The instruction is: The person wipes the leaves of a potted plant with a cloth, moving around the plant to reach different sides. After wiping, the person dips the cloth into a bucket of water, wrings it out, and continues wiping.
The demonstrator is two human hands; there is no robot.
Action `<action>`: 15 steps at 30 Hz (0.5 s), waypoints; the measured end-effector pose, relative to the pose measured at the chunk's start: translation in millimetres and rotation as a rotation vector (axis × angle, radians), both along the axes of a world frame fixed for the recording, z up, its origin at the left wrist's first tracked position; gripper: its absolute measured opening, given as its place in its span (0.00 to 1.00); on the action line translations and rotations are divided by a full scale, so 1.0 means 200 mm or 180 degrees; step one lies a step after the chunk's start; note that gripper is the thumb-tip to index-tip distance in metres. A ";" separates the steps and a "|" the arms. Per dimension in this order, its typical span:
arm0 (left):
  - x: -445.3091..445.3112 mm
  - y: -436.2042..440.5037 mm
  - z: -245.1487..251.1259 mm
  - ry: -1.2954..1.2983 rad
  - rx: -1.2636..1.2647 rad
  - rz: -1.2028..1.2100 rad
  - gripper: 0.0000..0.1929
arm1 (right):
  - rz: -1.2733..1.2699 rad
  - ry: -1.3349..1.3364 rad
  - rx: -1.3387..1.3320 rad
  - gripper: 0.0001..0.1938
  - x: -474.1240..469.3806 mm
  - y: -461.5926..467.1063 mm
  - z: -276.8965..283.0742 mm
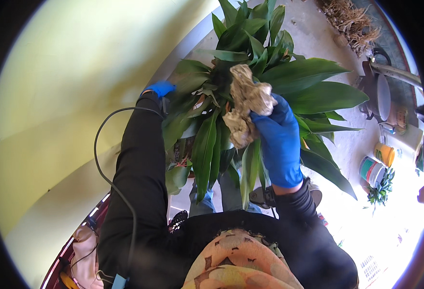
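Note:
In front of me stands a large plant with broad, glossy green leaves (307,77), several of them hanging down towards my legs. My right hand (278,141), in a blue glove, pinches a crumpled, dirty beige cloth (246,101) above the middle of the plant. My left hand (160,88), also gloved in blue, reaches to the plant's left side, next to the wall. It is blurred and its fingers are partly lost among the leaves, so I cannot see whether it grips one. The plant's base is mostly hidden by foliage.
A yellow-painted wall (71,90) rises close on the left. At the right are a yellow bucket (384,154), a white-and-green bucket (372,169), a small plant (381,188) and a round pan-like object (382,95). Dry roots or straw (353,23) lie at the far right. A cable (105,169) loops beside my left arm.

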State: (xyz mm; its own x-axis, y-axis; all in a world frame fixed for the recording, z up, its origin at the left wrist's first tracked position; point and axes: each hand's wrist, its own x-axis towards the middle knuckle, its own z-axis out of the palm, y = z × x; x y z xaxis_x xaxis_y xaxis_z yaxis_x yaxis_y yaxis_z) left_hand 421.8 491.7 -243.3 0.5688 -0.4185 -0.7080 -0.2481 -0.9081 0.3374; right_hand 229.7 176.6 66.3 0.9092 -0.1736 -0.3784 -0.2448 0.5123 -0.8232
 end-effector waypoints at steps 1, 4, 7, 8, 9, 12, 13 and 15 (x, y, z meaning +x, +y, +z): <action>-0.02 -0.02 0.05 -0.0071 -0.0261 0.0027 0.22 | 0.0060 -0.0083 -0.0029 0.18 0.02 0.02 0.00; -0.04 -0.11 0.24 0.0040 -0.0185 0.0294 0.23 | 0.0163 -0.0212 -0.0082 0.17 0.10 0.05 0.01; -0.02 -0.16 0.40 0.0315 0.0241 -0.0041 0.22 | 0.0249 -0.0268 -0.0141 0.17 0.15 0.08 0.05; -0.01 -0.15 0.43 0.0335 0.0278 -0.0257 0.22 | 0.0298 -0.0300 -0.0148 0.17 0.17 0.08 0.07; -0.01 -0.14 0.45 0.0238 0.0284 -0.0213 0.21 | 0.0328 -0.0228 -0.0167 0.17 0.18 0.09 0.08; -0.02 -0.05 0.46 0.0004 0.0064 0.0101 0.21 | 0.0687 -0.0405 -0.0403 0.17 0.26 0.11 0.09; -0.03 -0.03 0.45 0.0059 0.0015 0.0309 0.21 | 0.0840 -0.0556 -0.0413 0.18 0.30 0.11 0.07; -0.07 0.01 0.42 0.0077 0.0109 0.0594 0.21 | 0.1116 -0.0725 -0.0172 0.16 0.42 0.21 -0.05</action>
State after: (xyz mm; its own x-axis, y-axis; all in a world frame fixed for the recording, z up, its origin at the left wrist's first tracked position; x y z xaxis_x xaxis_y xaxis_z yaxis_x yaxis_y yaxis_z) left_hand 408.4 492.7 -158.9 0.6170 -0.2827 -0.7345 -0.0665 -0.9487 0.3092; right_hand 313.9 217.8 56.9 0.9762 0.1472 -0.1596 -0.2051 0.3849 -0.8999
